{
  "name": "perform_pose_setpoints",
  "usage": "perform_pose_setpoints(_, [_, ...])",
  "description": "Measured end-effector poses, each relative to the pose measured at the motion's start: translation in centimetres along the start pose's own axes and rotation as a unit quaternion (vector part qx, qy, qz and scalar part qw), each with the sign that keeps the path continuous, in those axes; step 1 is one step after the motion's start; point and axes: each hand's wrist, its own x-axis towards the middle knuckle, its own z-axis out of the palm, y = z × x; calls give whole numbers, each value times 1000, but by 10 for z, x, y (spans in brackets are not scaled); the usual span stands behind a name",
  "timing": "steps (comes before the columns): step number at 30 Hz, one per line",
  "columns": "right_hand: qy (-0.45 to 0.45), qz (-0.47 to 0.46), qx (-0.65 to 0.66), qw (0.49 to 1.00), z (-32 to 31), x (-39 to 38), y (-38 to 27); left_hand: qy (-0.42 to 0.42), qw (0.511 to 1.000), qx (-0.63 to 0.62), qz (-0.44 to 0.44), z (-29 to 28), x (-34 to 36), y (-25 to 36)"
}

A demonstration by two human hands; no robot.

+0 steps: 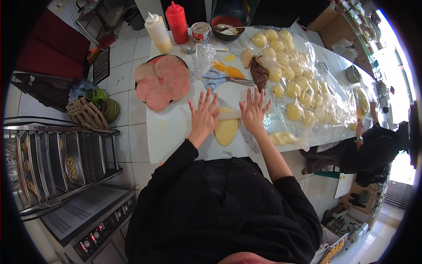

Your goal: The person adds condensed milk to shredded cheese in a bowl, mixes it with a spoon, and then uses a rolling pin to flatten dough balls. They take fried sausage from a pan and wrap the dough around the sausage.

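A flattened oval of pale yellow dough (226, 132) lies on the white table in front of me. Across its upper part runs a light rolling pin (229, 115). My left hand (203, 115) rests on the pin's left end, fingers stretched out and spread. On the right end lies my right hand (254, 112), also flat with its fingers apart. Both palms cover the pin's ends. Beyond my hands are blue-handled scissors (215, 79), a piping bag with brown filling (259, 74) and an orange-yellow piping bag (229, 69).
Round slices of pink meat (159, 83) fill a plate at the left. Behind stand a white squeeze bottle (158, 33), a red one (177, 24), a can (201, 33) and a bowl (226, 28). Dough balls (303, 88) lie under clear plastic. A co-worker (373, 147) stands right.
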Motion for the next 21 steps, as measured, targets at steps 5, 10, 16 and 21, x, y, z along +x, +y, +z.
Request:
perform_pose_setpoints(5, [21,29,44,998,26,64,6,84,996,27,-27,6,70,-16])
perform_pose_setpoints(10, [-9,-19,132,991,14,76,1,174,981,-88,2,12,80,-31])
perform_pose_setpoints(16, [-49,-168,143,974,19,44,-14,97,992,-72,24,19,57,-28])
perform_pose_setpoints(21, [-173,-114,172,963,-7,18,-14,41,993,-107,7,-1,24,-16])
